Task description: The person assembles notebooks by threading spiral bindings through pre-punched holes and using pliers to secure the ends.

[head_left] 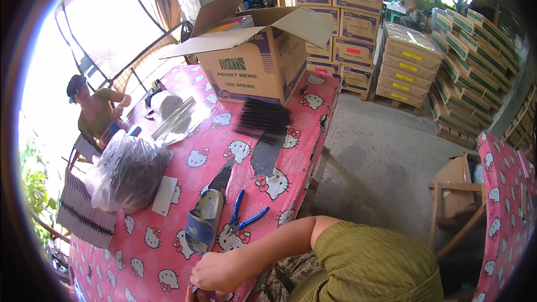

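My right hand [215,271] rests at the near edge of a table with a pink cartoon-cat cloth [151,257]. Its fingers curl down over something small and dark at the bottom edge, too hidden to identify. My olive-sleeved right arm comes in from the lower right. A sliver of fingers [191,295] just below may be my left hand. Blue-handled pliers [244,215] lie just beyond the hand, beside a blue and white patterned oblong object [204,221].
A pile of black binding spirals [263,120] lies before an open cardboard box [251,61]. A clear bag of dark parts [128,170], a white pad [165,194] and stacked notepads [84,212] sit left. A person [95,109] sits at the far side. Stacked cartons [408,61] stand behind.
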Demonstrator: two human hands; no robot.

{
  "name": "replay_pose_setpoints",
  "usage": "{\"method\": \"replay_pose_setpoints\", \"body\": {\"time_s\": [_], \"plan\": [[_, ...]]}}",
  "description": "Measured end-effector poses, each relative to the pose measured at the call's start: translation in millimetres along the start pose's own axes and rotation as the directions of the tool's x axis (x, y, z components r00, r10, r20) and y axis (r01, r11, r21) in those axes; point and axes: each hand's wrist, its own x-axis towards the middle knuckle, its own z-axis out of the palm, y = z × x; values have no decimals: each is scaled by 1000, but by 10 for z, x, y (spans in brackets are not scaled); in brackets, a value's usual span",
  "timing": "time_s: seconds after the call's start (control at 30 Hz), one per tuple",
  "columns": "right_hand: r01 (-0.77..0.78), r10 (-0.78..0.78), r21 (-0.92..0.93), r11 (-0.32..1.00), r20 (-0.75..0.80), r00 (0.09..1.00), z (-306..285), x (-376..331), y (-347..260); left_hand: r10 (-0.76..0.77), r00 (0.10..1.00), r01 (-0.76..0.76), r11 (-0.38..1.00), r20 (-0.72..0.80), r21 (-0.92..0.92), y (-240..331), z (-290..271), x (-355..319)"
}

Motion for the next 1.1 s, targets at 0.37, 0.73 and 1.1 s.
{"method": "replay_pose_setpoints", "body": {"time_s": [0.37, 0.73, 1.1], "plan": [[221, -99, 242, 945, -433, 896, 104, 68, 50, 12, 1000, -12, 1000, -15, 20, 267, 196, -91], [148, -26, 194, 970, -523, 852, 109, 82, -83, 17, 999, -17, 1000, 30, 3, 149, 46, -26], [124, -19, 213, 969, -437, 899, 129, 61, -79, 109, 994, -112, 988, -27, -104, 180, 132, -51]]}}
